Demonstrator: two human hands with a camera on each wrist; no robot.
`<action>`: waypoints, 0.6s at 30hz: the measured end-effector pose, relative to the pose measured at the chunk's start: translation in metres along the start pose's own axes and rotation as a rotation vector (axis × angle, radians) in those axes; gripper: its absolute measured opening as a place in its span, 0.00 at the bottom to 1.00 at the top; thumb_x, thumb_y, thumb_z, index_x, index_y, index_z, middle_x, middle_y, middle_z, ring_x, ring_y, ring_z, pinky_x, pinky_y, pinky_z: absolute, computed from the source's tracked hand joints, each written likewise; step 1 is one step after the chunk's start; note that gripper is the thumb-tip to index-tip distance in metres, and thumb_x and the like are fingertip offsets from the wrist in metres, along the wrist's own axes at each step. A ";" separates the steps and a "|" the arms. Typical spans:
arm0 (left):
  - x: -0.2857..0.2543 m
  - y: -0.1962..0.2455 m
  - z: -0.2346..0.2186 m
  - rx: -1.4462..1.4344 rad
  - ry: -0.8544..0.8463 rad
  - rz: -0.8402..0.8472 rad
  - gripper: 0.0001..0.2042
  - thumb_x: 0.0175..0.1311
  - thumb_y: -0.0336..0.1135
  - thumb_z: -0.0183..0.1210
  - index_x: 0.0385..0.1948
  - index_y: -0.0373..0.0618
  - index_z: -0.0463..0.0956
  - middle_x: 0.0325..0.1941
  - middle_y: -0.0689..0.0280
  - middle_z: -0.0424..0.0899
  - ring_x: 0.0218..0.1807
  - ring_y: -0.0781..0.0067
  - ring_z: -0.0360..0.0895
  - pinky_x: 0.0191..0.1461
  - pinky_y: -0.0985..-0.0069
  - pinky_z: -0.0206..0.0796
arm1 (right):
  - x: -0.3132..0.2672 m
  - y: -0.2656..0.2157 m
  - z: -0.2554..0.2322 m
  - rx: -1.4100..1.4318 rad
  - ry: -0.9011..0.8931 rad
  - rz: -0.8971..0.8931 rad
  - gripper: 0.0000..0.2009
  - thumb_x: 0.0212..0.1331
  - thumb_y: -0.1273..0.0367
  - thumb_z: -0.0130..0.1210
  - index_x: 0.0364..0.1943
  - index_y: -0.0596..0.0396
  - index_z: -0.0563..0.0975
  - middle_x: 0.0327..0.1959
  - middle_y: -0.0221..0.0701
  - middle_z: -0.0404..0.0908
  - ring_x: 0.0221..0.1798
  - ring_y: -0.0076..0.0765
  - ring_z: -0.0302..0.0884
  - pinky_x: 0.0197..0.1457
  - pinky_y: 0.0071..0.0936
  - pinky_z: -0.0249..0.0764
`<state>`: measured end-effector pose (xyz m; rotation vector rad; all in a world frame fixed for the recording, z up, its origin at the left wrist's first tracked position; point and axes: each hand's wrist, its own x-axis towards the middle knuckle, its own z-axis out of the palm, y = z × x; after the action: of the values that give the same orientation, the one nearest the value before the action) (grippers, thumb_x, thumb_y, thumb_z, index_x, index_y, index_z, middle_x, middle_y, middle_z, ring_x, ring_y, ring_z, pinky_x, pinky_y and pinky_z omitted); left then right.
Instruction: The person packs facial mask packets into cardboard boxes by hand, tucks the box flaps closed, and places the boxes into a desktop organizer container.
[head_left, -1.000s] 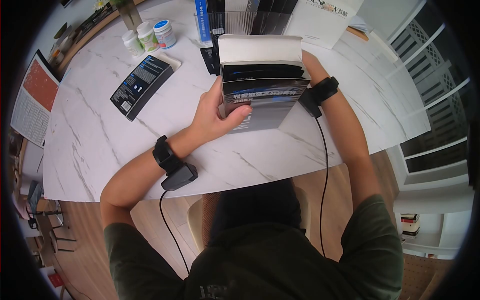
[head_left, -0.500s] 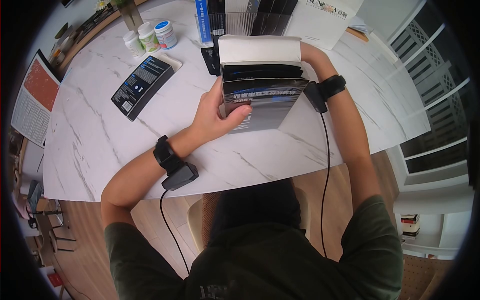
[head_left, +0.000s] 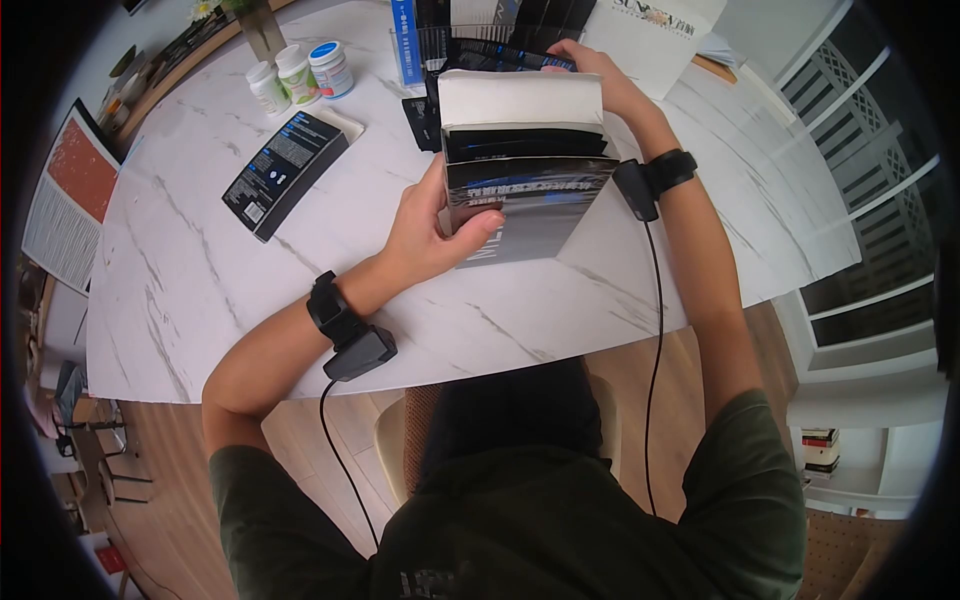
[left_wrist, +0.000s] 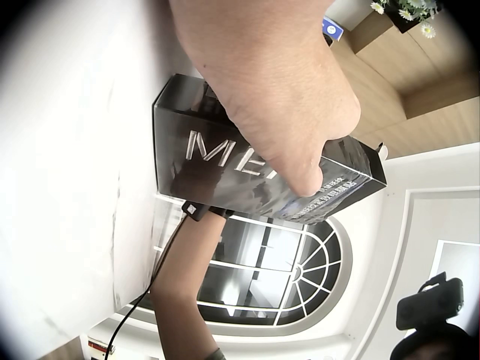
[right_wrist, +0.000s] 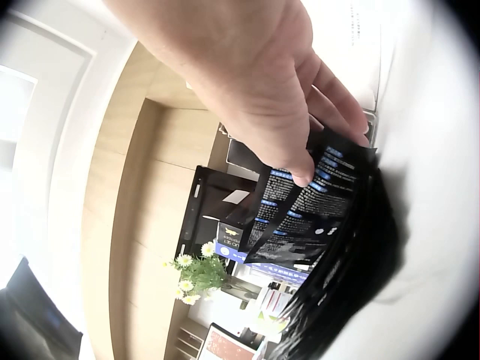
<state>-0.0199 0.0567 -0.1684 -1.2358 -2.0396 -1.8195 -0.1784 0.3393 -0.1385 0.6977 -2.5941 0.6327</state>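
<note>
A black-and-grey cardboard box (head_left: 535, 215) stands upright on the table, its pale top flap raised and dark packets inside. My left hand (head_left: 425, 225) grips the box's left side, with the thumb across its front; the left wrist view shows the same hand (left_wrist: 277, 97) over the silver lettering. Behind the box, my right hand (head_left: 610, 82) holds several flat black packets (head_left: 500, 55). In the right wrist view the thumb lies over the printed face of these packets (right_wrist: 307, 199), which carry blue and white text, with the other fingers behind.
A second black box (head_left: 285, 170) lies to the left. Three small bottles (head_left: 293, 75) stand behind it. At the back are a clear holder (head_left: 575, 45) with upright boxes and a white paper bag (head_left: 640, 50). A black packet (head_left: 421, 122) lies beside the upright box.
My right hand has come out from behind the box, moving back and a little right, and the black packets now show above the flap. The left hand and the box have stayed put.
</note>
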 end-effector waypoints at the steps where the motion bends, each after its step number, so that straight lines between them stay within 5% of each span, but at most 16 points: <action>1: 0.000 0.000 0.000 0.012 -0.003 0.009 0.25 0.57 0.33 0.60 0.54 0.36 0.60 0.40 0.60 0.80 0.41 0.76 0.77 0.47 0.79 0.67 | 0.000 -0.001 0.000 -0.020 0.040 -0.041 0.17 0.57 0.63 0.49 0.49 0.56 0.71 0.38 0.45 0.80 0.39 0.47 0.79 0.43 0.35 0.74; 8: 0.000 -0.001 0.000 0.001 0.005 -0.001 0.25 0.56 0.33 0.61 0.54 0.37 0.61 0.39 0.61 0.80 0.40 0.76 0.77 0.47 0.79 0.67 | -0.008 -0.011 0.007 0.033 -0.130 0.060 0.16 0.55 0.65 0.50 0.47 0.55 0.73 0.37 0.44 0.80 0.41 0.51 0.78 0.46 0.37 0.72; 10: 0.000 -0.001 0.000 0.011 0.004 -0.005 0.25 0.56 0.33 0.61 0.54 0.37 0.61 0.39 0.61 0.80 0.40 0.77 0.77 0.47 0.79 0.67 | -0.008 -0.012 0.008 0.074 -0.260 0.160 0.15 0.54 0.63 0.54 0.42 0.57 0.75 0.42 0.38 0.80 0.46 0.40 0.77 0.51 0.27 0.69; 14: 0.000 0.000 0.000 0.024 -0.001 0.015 0.25 0.57 0.32 0.60 0.55 0.37 0.60 0.40 0.60 0.80 0.41 0.76 0.77 0.47 0.79 0.67 | -0.006 0.000 0.010 -0.039 -0.211 0.049 0.15 0.54 0.64 0.55 0.42 0.58 0.77 0.42 0.37 0.80 0.45 0.39 0.77 0.51 0.27 0.70; 16: 0.000 0.000 0.001 -0.004 0.008 0.010 0.26 0.57 0.32 0.60 0.55 0.36 0.59 0.41 0.60 0.79 0.41 0.76 0.77 0.47 0.79 0.67 | -0.008 -0.005 0.003 0.016 -0.043 -0.006 0.12 0.53 0.67 0.51 0.39 0.54 0.80 0.35 0.45 0.80 0.39 0.51 0.77 0.45 0.36 0.73; 18: 0.000 0.000 0.000 0.001 0.002 0.011 0.26 0.57 0.31 0.60 0.56 0.36 0.59 0.42 0.60 0.79 0.42 0.76 0.77 0.47 0.79 0.67 | -0.004 -0.004 -0.001 -0.071 0.026 -0.051 0.12 0.53 0.66 0.52 0.40 0.55 0.80 0.34 0.45 0.81 0.38 0.51 0.78 0.44 0.36 0.73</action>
<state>-0.0197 0.0569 -0.1690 -1.2417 -2.0290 -1.8139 -0.1733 0.3381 -0.1385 0.7260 -2.5527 0.5276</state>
